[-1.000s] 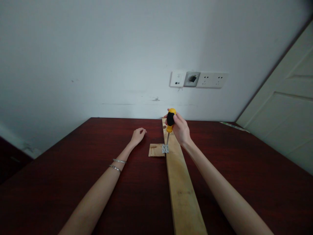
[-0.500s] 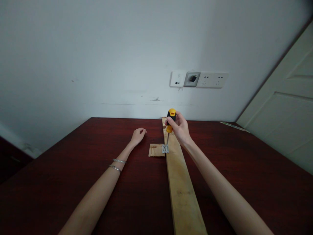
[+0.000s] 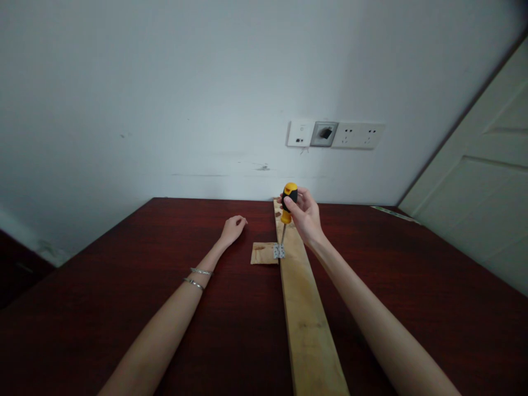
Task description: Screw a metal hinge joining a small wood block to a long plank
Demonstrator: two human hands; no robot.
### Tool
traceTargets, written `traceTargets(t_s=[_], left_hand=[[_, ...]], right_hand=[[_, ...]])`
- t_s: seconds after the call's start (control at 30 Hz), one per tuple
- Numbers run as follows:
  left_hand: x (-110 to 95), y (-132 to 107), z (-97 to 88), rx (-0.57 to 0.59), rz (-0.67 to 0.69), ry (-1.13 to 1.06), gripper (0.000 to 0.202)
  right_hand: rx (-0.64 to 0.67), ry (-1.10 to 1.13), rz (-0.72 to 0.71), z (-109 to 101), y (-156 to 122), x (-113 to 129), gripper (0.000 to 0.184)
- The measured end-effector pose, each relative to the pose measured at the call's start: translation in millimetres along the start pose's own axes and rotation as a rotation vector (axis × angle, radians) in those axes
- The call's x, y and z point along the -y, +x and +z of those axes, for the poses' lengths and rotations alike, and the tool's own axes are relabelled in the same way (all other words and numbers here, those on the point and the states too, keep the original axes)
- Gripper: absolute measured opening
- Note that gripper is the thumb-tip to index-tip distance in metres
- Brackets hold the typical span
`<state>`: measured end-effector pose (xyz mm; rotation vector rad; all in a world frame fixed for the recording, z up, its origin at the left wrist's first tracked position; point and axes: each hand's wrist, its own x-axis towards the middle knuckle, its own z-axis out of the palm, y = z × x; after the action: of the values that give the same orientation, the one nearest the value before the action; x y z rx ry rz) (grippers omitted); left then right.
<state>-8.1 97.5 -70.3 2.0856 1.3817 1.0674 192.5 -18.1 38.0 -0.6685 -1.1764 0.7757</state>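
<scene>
My right hand [image 3: 306, 217] is closed round the yellow and black handle of a screwdriver [image 3: 288, 201], held nearly upright. Its tip rests on a small metal hinge [image 3: 279, 251] that joins a long pale wooden plank [image 3: 305, 313] to a small wooden piece [image 3: 262, 253] on its left. My left hand [image 3: 233, 227] lies on the dark red table [image 3: 103, 297] to the left of the small piece, fingers loosely curled with nothing in them. Two bracelets [image 3: 198, 276] sit on my left wrist.
The plank runs from the wall toward me down the middle of the table. A row of wall sockets [image 3: 335, 134] hangs on the white wall behind. A pale door [image 3: 482, 181] stands at the right. A thin strip [image 3: 394, 213] lies at the table's far right edge.
My right hand has shifted its fingers round the screwdriver handle, turning slightly. The left hand, plank and hinge stay where they were.
</scene>
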Motion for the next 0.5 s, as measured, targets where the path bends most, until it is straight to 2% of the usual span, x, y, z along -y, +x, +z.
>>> traceTargets(t_s=[0.13,0.27,0.4,0.5], left_hand=[[-0.9,-0.1,-0.1,0.000,-0.001,0.000,0.028],[-2.7,-1.0,-0.9,0.001,-0.001,0.004,0.029],[-3.4,-1.4,-1.5,0.000,0.005,0.007,0.029],[-2.6,-0.8,-1.0,-0.001,0.006,0.006,0.029]], right_hand=[[0.006,0.012,-0.009,4.3,-2.5,5.1,0.041],[0.053,-0.005,-0.010,4.9,-2.8,8.0,0.030],[0.099,0.104,0.023,2.9,-1.7,9.6,0.034],[0.105,0.120,0.037,0.4,-1.6,8.1,0.028]])
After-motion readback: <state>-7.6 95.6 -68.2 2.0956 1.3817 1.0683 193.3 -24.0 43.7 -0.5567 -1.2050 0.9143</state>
